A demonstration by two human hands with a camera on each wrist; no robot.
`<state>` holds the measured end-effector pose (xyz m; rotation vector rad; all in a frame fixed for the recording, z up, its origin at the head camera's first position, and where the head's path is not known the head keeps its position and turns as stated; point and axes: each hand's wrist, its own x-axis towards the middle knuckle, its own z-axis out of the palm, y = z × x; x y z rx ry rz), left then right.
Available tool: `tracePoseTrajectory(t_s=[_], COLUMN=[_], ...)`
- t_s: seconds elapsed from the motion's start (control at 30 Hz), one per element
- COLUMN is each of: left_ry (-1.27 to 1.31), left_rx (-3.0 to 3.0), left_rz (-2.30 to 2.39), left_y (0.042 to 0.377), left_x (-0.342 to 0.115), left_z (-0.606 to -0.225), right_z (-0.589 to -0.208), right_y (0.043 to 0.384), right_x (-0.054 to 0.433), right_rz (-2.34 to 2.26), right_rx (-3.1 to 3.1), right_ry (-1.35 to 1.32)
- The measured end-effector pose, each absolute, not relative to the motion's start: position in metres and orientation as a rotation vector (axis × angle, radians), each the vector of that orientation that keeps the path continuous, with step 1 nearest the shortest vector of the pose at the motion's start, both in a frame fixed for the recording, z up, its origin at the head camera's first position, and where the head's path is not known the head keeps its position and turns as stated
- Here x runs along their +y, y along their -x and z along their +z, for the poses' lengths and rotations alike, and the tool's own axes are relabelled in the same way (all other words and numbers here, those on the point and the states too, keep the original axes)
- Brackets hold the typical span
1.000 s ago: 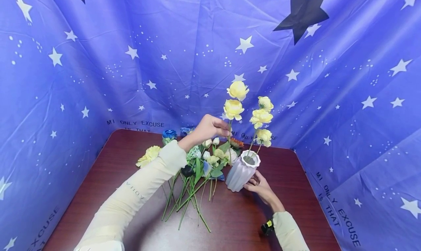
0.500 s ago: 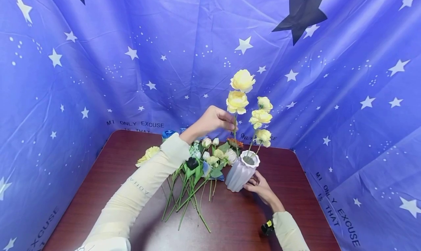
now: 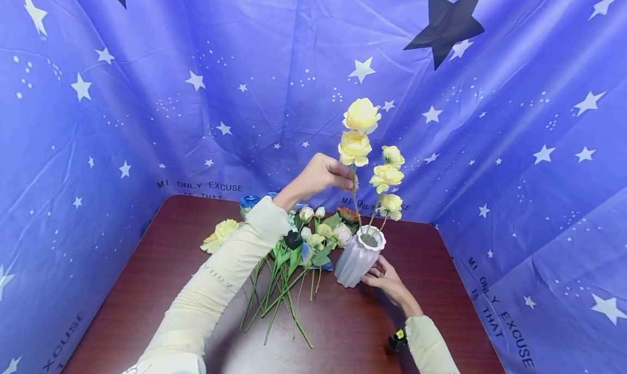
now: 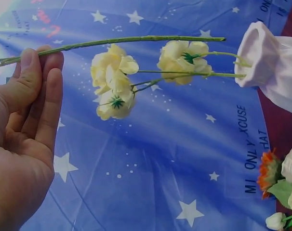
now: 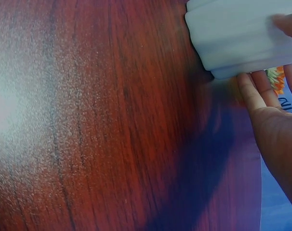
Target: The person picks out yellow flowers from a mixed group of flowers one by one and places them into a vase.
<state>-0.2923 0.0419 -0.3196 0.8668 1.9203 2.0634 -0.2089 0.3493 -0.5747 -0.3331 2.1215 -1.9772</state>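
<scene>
Sleeves [image 3: 210, 287] of pale cream fabric reach in on both sides, nearest of all, and a small black device with a yellow mark [image 3: 398, 339] sits at the right cuff, on the near side of the vase. A glossy red-brown wood-grain desk [image 3: 352, 330] spreads around the vase. Left of the vase and nearer, thin green stems [image 3: 284, 293] fan out from a heap of flowers.

The right hand [image 3: 389, 284] has its grip around the lower part of the ribbed, pale lilac-white vase with a scalloped rim [image 3: 354, 262], thumb on one side and fingers on the other; the vase leans in the head view. Beside it on the left, the heap's heads include white blooms [image 3: 344, 233], an orange flower [image 3: 348, 215] and, well apart from the vase, a blue rose [image 3: 249, 201] and a ruffled yellow flower head [image 3: 220, 235].

Above the vase, the left hand's [image 3: 320, 177] grip pinches the stem of a flower with two full yellow blooms [image 3: 355, 148], its cut end just short of the vase's mouth in the left wrist view. Three yellow blooms [image 3: 387, 178] on slender stems stand in the vase.

Behind the vase hangs a blue-violet cloth printed with white stars [image 3: 274, 42], a large black star [image 3: 444, 25] high above it.
</scene>
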Motion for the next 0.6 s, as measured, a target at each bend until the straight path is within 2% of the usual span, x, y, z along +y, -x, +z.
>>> tracePoseTrajectory(t_s=[0.6], left_ry=[-0.922], left_rx=[1.931], left_rz=[2.063], left_y=[0.294], left_x=[0.063], left_z=[-0.345], right_z=[-0.576], right_y=[0.209], right_x=[0.349], right_rz=[-1.992], right_rx=[2.118], right_ry=[0.352])
